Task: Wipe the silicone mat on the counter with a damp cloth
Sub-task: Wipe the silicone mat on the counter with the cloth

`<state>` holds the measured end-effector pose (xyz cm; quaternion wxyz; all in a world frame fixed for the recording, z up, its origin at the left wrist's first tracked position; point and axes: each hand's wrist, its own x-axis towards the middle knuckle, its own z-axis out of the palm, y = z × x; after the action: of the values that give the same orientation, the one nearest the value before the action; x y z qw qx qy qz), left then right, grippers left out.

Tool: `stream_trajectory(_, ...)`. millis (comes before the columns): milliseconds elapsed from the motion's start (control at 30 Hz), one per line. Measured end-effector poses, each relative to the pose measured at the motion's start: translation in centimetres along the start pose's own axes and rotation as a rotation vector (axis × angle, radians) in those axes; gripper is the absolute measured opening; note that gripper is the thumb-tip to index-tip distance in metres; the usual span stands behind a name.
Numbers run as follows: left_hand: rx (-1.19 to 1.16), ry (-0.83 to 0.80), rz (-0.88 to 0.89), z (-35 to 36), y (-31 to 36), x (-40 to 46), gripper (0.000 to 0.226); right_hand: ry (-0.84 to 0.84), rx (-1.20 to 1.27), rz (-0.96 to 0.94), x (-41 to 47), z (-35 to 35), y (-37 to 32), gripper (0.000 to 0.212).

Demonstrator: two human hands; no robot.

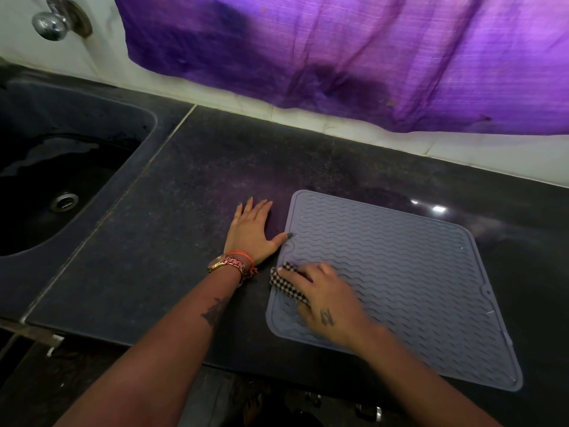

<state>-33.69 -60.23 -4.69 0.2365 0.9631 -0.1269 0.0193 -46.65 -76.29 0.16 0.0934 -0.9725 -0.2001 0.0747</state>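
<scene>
A grey silicone mat [397,272] with wavy ridges lies flat on the dark counter [184,195], right of centre. My right hand [326,300] presses a black-and-white checked cloth [286,283] onto the mat's near-left part; most of the cloth is hidden under the fingers. My left hand [252,231] lies flat on the counter just left of the mat, fingers spread, its thumb tip touching the mat's left edge. A watch and an orange thread are on that wrist.
A dark sink [55,167] with a drain and some water sits at the left. A chrome tap [52,23] sticks out of the white wall above it. A purple cloth [338,50] hangs on the wall behind the counter. The counter's front edge runs below my forearms.
</scene>
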Motion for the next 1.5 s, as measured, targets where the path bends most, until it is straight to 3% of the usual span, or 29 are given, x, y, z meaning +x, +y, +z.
stream_trajectory(167, 0.015, -0.002, 0.000, 0.0, 0.1, -0.1, 0.085, -0.106, 0.144, -0.122, -1.0, -1.2, 0.6, 0.055)
stream_trajectory(267, 0.007, 0.009, 0.005, 0.0, 0.0, -0.1, 0.085, 0.059, 0.243, -0.020, -0.2, -1.7, 1.9, 0.049)
stream_trajectory(333, 0.009, 0.009, 0.005, 0.1, 0.0, -0.1, 0.085, 0.125, 0.174, 0.046, 0.6, -1.4, 1.8, 0.049)
stream_trajectory(533, 0.013, -0.004, -0.005, 0.1, 0.0, 0.0, 0.086, 0.088, 0.039, 0.013, -0.2, 0.4, 0.0, 0.053)
stream_trajectory(867, 0.027, -0.014, -0.004, -0.1, 0.1, -0.1, 0.085, -0.107, 0.214, -0.122, -2.3, -0.7, 0.2, 0.052)
stream_trajectory(1033, 0.015, -0.007, -0.005, 0.0, 0.1, -0.2, 0.085, 0.121, 0.276, 0.079, 0.5, -1.2, 1.6, 0.049)
stream_trajectory(1200, 0.013, 0.003, -0.002, 0.0, 0.1, -0.2, 0.085, 0.072, 0.080, 0.091, 1.4, 0.1, 0.7, 0.051)
stream_trajectory(1500, 0.025, -0.014, 0.000, 0.0, 0.0, 0.0, 0.086, -0.085, 0.099, -0.067, -2.4, -0.3, -0.6, 0.050)
